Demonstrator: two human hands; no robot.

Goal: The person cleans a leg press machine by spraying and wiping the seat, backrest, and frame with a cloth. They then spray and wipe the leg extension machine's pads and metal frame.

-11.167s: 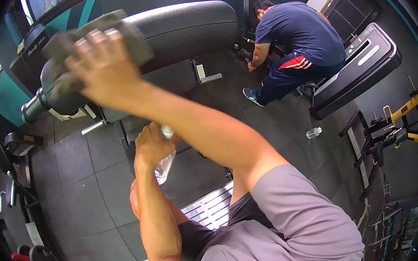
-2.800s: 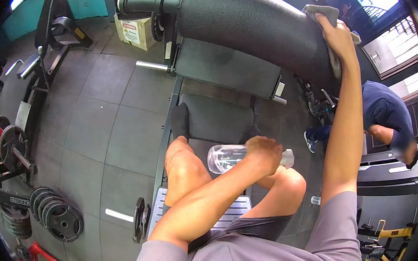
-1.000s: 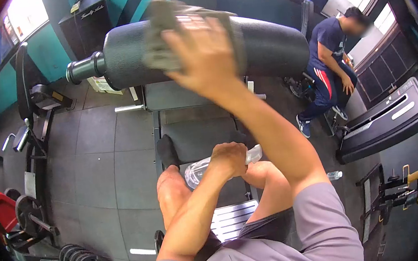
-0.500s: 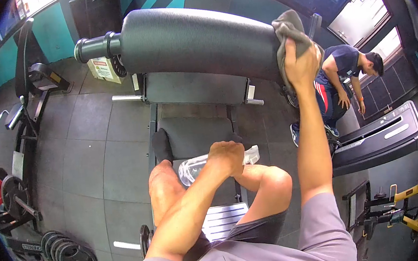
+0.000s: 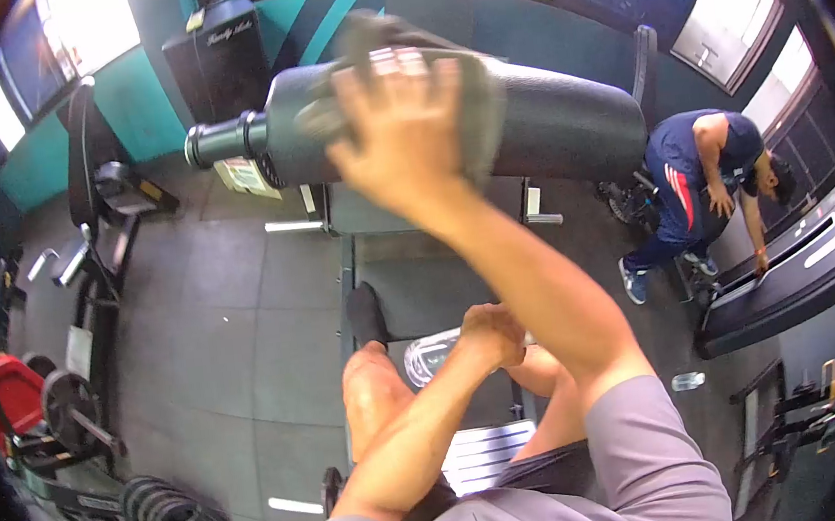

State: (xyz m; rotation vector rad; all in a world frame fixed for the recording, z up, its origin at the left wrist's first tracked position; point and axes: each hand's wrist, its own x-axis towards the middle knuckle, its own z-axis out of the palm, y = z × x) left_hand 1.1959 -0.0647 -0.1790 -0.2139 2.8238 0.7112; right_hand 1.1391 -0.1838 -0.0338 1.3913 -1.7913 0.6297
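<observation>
Against the gym floor (image 5: 242,318), roller pad (image 5: 576,130) is judged mid-wipe: cloth (image 5: 486,113) is pressed on it by right hand (image 5: 406,136), fingers spread; bottle (image 5: 432,357) is clamped by left hand (image 5: 492,334) fingers.

Bright window glare, fisheye edges dark, raised hand (image 5: 405,131) motion-blurred

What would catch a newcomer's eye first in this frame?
The right hand, blurred with fingers spread, presses a grey cloth against the big black padded roller at top centre. Lower down, the left hand holds a clear plastic bottle over the knees. At the right edge, a person in a dark blue shirt bends toward a black treadmill.
</observation>
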